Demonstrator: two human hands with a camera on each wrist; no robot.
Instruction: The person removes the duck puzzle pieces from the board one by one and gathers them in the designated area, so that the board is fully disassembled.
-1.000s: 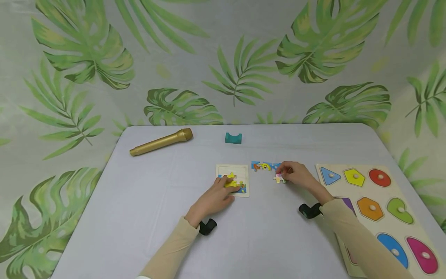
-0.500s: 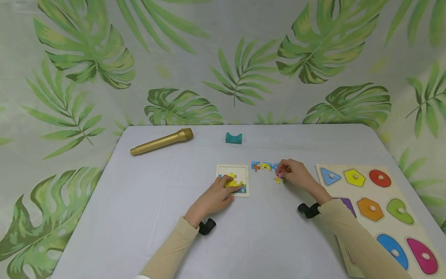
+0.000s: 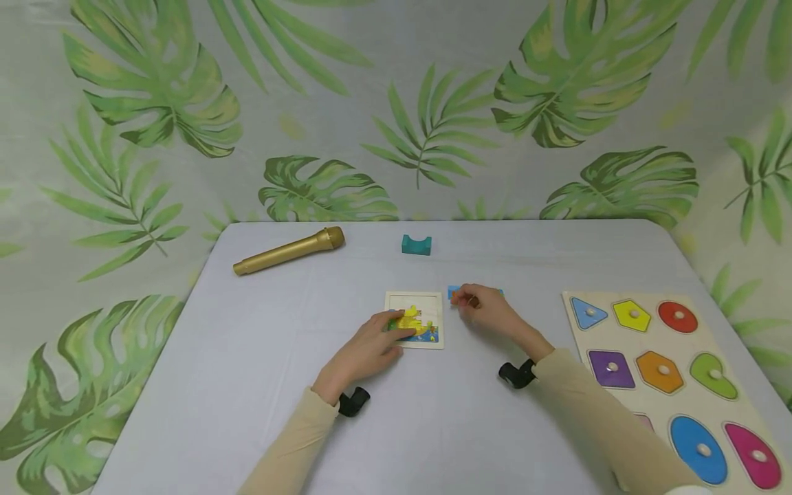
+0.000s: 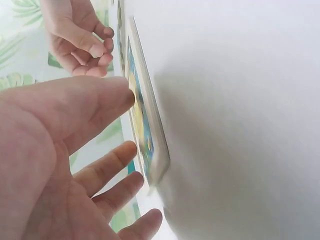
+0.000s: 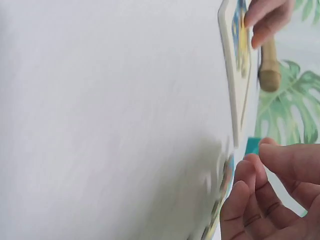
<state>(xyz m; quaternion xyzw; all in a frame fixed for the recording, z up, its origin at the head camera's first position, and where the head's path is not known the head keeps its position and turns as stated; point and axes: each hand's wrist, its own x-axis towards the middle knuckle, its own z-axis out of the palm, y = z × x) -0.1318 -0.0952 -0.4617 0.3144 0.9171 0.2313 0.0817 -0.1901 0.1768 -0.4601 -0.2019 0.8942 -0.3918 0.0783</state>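
Note:
A small jigsaw puzzle in a pale wooden tray (image 3: 414, 298) lies mid-table. Its lower part holds yellow and blue pieces (image 3: 428, 333); bare wood shows at the top. My left hand (image 3: 366, 349) rests its outstretched fingertips at the tray's left side, on or just over the yellow pieces. To the right of the tray, my right hand (image 3: 489, 309) hovers low over loose puzzle pieces (image 3: 454, 290), fingers loosely bent. No piece shows between its thumb and fingertips in the right wrist view. The hand covers most of the loose pieces.
A gold microphone (image 3: 287, 252) lies at the back left, with a teal block (image 3: 416, 245) at the back middle. On the right, a large knobbed shape board (image 3: 671, 330) lies partly under my right forearm. A leaf-patterned cloth (image 3: 433, 103) hangs behind the table.
My right hand has moved left, from the pink piece at the right to the left end of the loose pieces. My left hand has drawn back slightly left, uncovering more yellow.

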